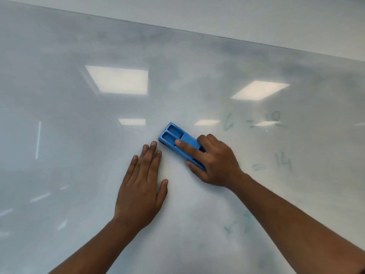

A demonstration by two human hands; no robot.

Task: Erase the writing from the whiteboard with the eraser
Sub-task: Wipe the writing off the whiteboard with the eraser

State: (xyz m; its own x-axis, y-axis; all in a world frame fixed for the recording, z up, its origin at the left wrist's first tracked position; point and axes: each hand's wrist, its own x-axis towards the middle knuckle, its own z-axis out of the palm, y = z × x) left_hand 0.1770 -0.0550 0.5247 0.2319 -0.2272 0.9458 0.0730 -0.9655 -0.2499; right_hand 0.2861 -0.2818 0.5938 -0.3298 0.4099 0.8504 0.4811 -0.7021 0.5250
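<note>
The whiteboard (98,184) fills nearly the whole view, glossy and smudged grey. A blue plastic eraser (173,136) is pressed flat on it at the centre, angled up to the left. My right hand (215,163) grips the eraser's lower right end, index finger stretched along its top. My left hand (141,186) lies flat on the board just left of the eraser, fingers together, holding nothing. Faint green writing (254,120) reading like "6 = 12" sits to the right, more faint writing "= 14" (276,164) below it, and blurred green marks (239,224) lower down.
The board's top edge (197,33) runs diagonally across the upper view, with pale wall above it. Ceiling lights (118,80) reflect in the glossy surface.
</note>
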